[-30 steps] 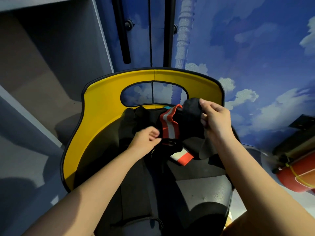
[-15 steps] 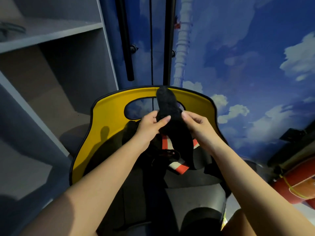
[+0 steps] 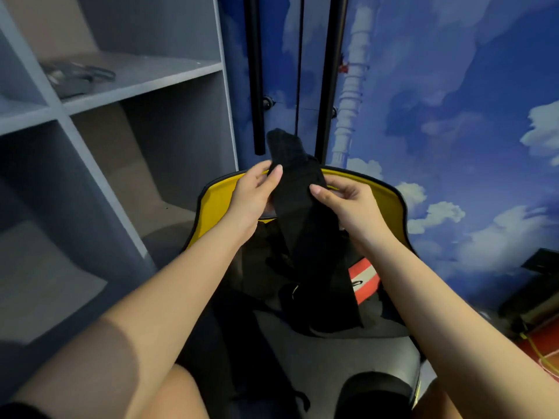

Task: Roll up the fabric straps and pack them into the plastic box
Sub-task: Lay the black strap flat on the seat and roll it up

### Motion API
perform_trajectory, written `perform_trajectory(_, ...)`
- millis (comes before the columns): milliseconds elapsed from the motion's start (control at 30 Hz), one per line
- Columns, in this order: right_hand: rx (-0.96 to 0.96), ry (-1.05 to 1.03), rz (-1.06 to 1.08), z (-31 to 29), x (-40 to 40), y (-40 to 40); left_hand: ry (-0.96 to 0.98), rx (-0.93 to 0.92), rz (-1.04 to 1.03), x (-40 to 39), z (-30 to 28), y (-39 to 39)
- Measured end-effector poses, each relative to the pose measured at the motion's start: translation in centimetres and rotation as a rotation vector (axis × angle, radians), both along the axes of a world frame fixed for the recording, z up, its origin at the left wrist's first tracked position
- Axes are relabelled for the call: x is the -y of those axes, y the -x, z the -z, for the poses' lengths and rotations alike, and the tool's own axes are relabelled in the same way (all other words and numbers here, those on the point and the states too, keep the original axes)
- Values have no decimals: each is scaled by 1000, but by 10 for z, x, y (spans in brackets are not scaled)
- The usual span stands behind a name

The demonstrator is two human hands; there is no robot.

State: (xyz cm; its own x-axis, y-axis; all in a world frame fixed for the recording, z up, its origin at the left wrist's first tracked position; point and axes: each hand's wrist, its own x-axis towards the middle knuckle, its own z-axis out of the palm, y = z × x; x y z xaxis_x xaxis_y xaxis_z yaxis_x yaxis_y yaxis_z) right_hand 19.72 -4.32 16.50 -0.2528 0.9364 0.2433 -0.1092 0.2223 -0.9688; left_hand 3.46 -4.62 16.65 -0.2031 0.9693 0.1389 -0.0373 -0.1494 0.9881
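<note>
Strap: a wide black fabric strap (image 3: 298,204) is held up over the yellow-rimmed chair (image 3: 390,195), its free end standing above the hands and its tail draping onto the seat.
Left hand (image 3: 252,195): pinches the strap's left edge.
Right hand (image 3: 348,204): pinches the right edge.
Handling: seemingly soft, light and floppy; best gripped by both edges near the end and rolled tight.
Other strap: an orange-and-white piece (image 3: 363,279) lies on the seat.
Box: not in view.
</note>
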Motion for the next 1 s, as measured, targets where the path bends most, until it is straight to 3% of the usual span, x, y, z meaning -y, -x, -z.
perform_trajectory(267,-95,194,-47,-10,12,41,51,149,-87,6,-6,38)
perform_trajectory(533,-138,543,-34,39,1,78,264,77,-153,-5,17,62)
perform_trajectory(733,-6,653,23,102,-13,91,572,105,-83,-2,76,69)
perform_trajectory(867,162,655,64,148,-21,102,615,69,-170,-3,123,73)
perform_trajectory(1000,193,619,81,181,-36,119,627,31,-256,-18,158,87)
